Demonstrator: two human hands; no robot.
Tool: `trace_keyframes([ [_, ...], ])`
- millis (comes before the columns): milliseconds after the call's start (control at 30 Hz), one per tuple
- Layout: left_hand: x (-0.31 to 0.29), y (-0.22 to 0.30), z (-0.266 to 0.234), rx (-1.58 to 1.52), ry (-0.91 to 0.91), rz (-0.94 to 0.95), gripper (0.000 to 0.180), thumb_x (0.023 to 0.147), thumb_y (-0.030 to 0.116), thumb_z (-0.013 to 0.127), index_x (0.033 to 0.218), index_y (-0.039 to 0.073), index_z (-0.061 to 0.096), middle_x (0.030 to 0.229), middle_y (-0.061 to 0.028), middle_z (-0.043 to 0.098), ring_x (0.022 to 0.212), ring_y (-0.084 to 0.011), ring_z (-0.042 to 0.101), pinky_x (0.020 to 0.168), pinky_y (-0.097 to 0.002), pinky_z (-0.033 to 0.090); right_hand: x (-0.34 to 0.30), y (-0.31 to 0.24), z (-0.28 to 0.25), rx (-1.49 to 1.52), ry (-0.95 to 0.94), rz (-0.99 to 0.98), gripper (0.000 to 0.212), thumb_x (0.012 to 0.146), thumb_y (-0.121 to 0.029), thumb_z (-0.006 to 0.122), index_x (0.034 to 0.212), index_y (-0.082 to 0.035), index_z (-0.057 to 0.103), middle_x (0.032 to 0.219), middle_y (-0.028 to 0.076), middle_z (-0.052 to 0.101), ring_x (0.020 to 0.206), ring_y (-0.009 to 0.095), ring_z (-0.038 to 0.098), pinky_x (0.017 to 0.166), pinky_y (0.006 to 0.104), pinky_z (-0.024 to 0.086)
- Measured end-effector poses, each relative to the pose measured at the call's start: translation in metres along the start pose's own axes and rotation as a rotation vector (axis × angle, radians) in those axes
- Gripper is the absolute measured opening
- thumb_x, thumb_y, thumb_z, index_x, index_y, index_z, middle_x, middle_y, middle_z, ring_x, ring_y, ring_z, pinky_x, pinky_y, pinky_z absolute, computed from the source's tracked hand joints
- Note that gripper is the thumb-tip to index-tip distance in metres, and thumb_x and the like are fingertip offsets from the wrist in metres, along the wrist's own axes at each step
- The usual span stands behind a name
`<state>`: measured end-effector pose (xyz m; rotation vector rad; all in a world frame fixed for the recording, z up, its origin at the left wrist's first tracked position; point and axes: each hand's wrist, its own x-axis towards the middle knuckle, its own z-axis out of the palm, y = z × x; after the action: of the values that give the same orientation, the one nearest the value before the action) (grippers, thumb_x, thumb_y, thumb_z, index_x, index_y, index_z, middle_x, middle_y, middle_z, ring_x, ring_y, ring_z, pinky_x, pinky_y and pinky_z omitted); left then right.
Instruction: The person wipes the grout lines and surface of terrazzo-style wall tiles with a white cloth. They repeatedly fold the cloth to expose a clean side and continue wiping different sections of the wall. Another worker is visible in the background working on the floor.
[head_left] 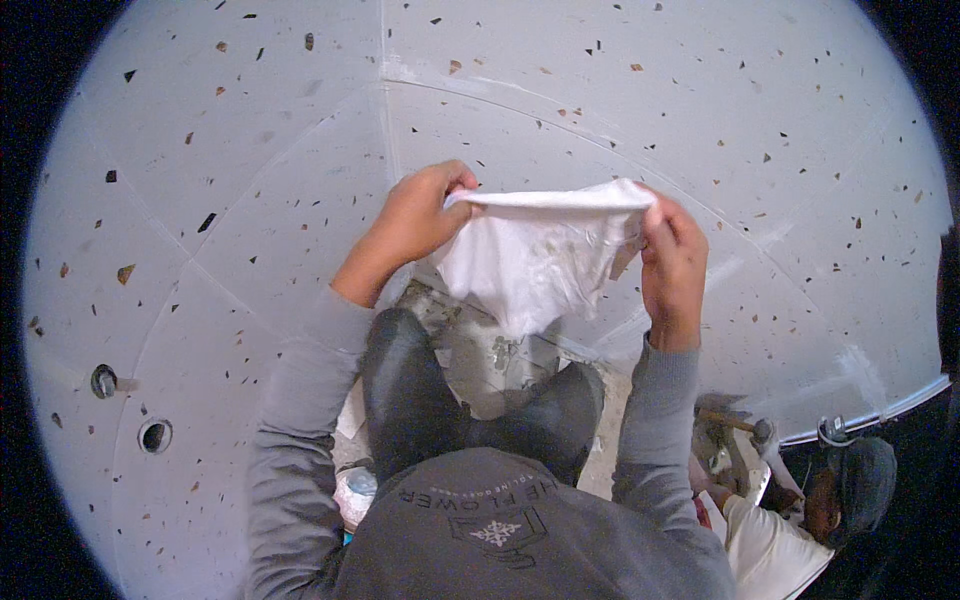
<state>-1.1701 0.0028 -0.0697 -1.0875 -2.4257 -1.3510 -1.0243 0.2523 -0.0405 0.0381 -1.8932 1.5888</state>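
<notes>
Near the middle of the frame, you hold one white cloth (535, 250) between your two hands, stretched along its upper edge and hanging in loose folds, with greyish smudges on it. Your left hand (428, 212), left of centre, is clamped on the cloth's upper left corner, thumb against curled fingers. Your right hand (675, 250), right of centre, pinches the upper right corner, its fingers slightly blurred but closed on the fabric. Your hands are well apart, with the cloth spanning the gap.

Across the upper frame runs one pale grey speckled surface (570, 60); at its lower left you have two round openings (155, 435), one just above the other. Below the cloth are your two dark-trousered legs (410, 390). One whitish container (355, 493) sits at lower left of centre. At lower right, one other person (775, 550) wears a pale top, near one wooden-handled tool (735, 422).
</notes>
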Motion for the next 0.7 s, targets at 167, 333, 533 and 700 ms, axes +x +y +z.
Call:
trace_keyframes([
  [167,0.017,0.0,0.011,-0.447,0.069,-0.281,0.016,0.086,0.014,0.062,0.091,-0.001,0.057,0.075,-0.008,0.062,0.065,-0.0131,0.058,0.06,-0.0268,0.047,-0.031,-0.019,0.014,-0.118,-0.936,-0.117,0.024,0.081,-0.015,0.073,0.101,-0.002,0.071,0.115,0.011,0.067,0.112,0.025,0.06,0.099,0.0349,0.043],
  [333,0.02,0.001,0.015,-0.764,-0.016,-0.244,0.016,0.091,0.012,0.057,0.1,-0.001,0.057,0.084,-0.0048,0.063,0.071,-0.0102,0.061,0.061,-0.0244,0.049,-0.026,-0.001,0.01,-0.159,-0.486,0.057,0.023,0.082,-0.01,0.07,0.103,0.0,0.07,0.111,0.012,0.068,0.103,0.022,0.063,0.092,0.0339,0.048],
  [533,0.015,0.015,0.007,-1.178,-0.25,-0.265,0.022,0.091,0.011,0.058,0.11,0.0,0.056,0.097,-0.0072,0.065,0.083,-0.0141,0.066,0.074,-0.0275,0.055,-0.022,0.012,0.023,-0.136,-0.258,0.013,0.03,0.083,-0.011,0.07,0.11,0.0,0.067,0.105,0.01,0.066,0.094,0.016,0.062,0.086,0.0287,0.049],
  [700,0.013,0.018,0.019,-1.326,-0.494,-0.225,0.03,0.089,0.013,0.059,0.117,0.002,0.055,0.105,-0.0077,0.065,0.091,-0.0152,0.066,0.081,-0.0285,0.055,-0.028,0.016,0.042,-0.103,-0.381,0.071,0.031,0.084,-0.016,0.07,0.109,0.002,0.067,0.095,0.005,0.065,0.083,0.01,0.057,0.07,0.024,0.046],
])
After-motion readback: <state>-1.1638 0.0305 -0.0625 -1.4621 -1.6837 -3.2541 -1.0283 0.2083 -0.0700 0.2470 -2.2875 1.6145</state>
